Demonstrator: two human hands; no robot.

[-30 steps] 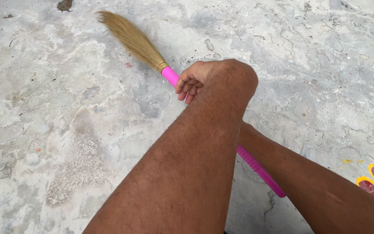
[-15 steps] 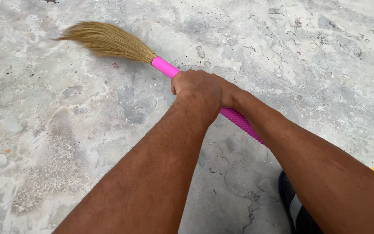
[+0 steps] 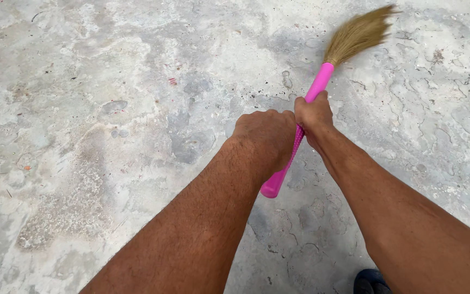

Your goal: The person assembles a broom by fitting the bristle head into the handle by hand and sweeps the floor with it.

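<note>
I log a mottled grey concrete floor [image 3: 82, 136] filling the view. Over it the broom [image 3: 322, 76] slants from near centre up to the far right, straw bristles [image 3: 357, 34] at the far end, pink handle [image 3: 276, 182] butt nearest me. Left hand [image 3: 265, 133] is fisted round the handle's lower part; right hand [image 3: 314, 113] is wrapped round it just beyond, touching the left. A dark shoe tip [image 3: 370, 282] shows at the near edge.

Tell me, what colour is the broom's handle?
Bright pink, with a bumpy textured lower part; the handle shows in the head view, gripped by both hands.
</note>
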